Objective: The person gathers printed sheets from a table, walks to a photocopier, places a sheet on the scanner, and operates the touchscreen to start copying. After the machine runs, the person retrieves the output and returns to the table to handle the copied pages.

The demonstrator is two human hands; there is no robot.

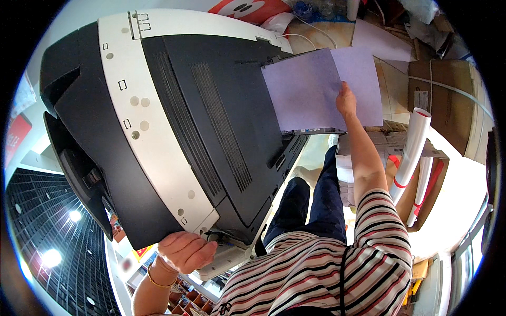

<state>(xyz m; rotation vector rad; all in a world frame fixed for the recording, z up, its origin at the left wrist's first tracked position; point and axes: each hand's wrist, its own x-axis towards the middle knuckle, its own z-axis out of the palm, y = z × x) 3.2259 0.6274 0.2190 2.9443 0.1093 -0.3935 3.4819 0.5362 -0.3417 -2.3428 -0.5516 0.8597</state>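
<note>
One hand on the printer, the other on the paper.

The left hand is curled over the near lower corner of the large black-and-white printer, fingers clenched on its edge beside the grey side tray. The right hand reaches out with the arm straight and pinches the right edge of a stack of white paper that lies on the printer's far right corner, partly overhanging it. More sheets lie on the floor beyond. Rolled white tubes with red bands stand in a cardboard box just right of the arm, and another cardboard box sits farther right.
</note>
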